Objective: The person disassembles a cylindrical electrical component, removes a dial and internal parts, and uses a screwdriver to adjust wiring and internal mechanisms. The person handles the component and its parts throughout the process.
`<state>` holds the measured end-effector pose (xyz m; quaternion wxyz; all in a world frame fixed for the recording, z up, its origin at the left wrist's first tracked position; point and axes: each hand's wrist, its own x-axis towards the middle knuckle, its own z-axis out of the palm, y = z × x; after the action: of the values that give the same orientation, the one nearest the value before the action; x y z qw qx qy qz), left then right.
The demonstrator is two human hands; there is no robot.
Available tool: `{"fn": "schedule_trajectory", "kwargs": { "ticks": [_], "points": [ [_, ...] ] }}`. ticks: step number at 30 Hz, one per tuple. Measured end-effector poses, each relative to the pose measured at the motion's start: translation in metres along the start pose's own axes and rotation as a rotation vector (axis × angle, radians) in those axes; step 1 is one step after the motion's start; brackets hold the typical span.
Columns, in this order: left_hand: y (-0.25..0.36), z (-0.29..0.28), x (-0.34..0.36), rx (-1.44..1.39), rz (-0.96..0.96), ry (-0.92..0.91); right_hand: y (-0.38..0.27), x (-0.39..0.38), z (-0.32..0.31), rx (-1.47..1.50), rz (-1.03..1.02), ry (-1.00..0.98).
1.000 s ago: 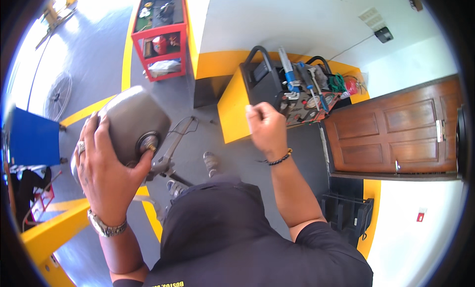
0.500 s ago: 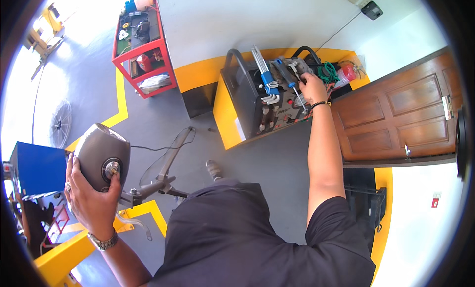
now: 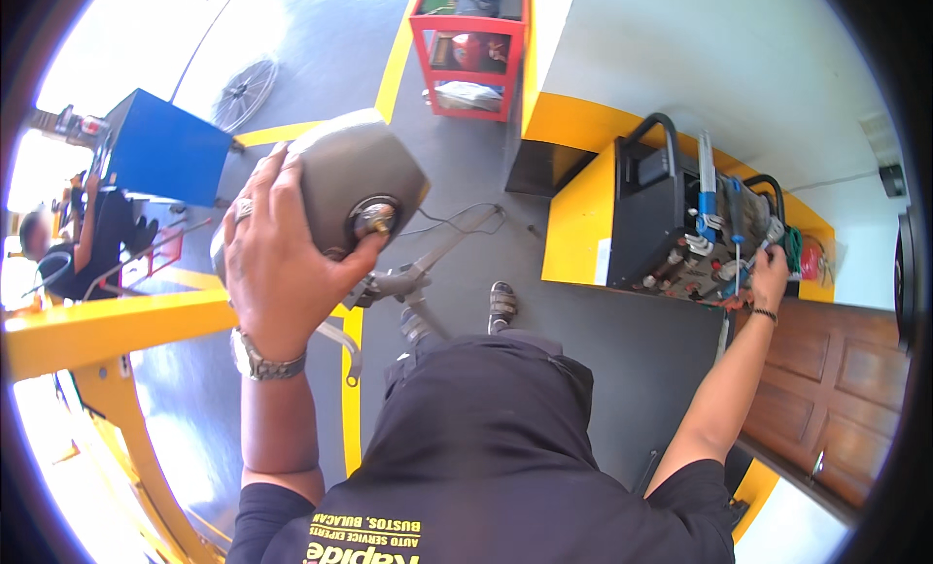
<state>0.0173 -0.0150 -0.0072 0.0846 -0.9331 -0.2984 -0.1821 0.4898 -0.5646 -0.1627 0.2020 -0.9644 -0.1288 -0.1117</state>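
My left hand [image 3: 282, 243] grips a rounded grey metal part [image 3: 362, 159], its thumb at the round silver-and-brass fitting [image 3: 377, 219] on the part's side. Below the part are a grey metal frame [image 3: 408, 287] and a thin dark cable. My right hand [image 3: 768, 277] reaches to a black wheeled machine [image 3: 641, 214] with tools on top, its fingers closed on a small silver tool [image 3: 773, 239], partly hidden. Beside it are a blue hex key set [image 3: 707, 209], a blue-handled screwdriver [image 3: 738, 239] and a green coil [image 3: 792, 255].
A yellow beam [image 3: 117, 326] runs at left, near a blue cabinet [image 3: 165, 156] and another person [image 3: 68, 263]. A red cart [image 3: 466, 25] stands ahead. A yellow-and-black wall base [image 3: 549, 112] and wooden door [image 3: 836, 379] are at right. A bicycle wheel [image 3: 243, 93] is behind the cabinet.
My right hand has moved out to the right and closed among the machine's tools. My left hand still grips the grey part, and the view has shifted.
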Motion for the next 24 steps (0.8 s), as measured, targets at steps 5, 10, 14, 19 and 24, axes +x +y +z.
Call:
{"fn": "schedule_trajectory", "kwargs": {
  "ticks": [5, 10, 14, 19, 24],
  "points": [
    [-0.001, 0.0, 0.001, 0.0, 0.032, 0.013, 0.022, -0.015, -0.043, 0.121, 0.137, 0.287],
    [0.0, 0.0, 0.001, 0.013, 0.068, 0.044, -0.025, -0.041, -0.129, 0.857, 0.217, 0.355],
    [0.0, 0.0, 0.001, -0.016, 0.06, 0.034, -0.102, -0.071, -0.148, 1.26, 0.059, 0.189],
    [-0.001, 0.0, 0.001, -0.028, 0.039, 0.021, -0.222, -0.133, -0.078, 1.413, -0.042, -0.142],
    [-0.002, 0.002, -0.001, -0.081, 0.05, 0.015, -0.342, -0.205, -0.009, 1.412, -0.066, -0.507]
  ]
}}
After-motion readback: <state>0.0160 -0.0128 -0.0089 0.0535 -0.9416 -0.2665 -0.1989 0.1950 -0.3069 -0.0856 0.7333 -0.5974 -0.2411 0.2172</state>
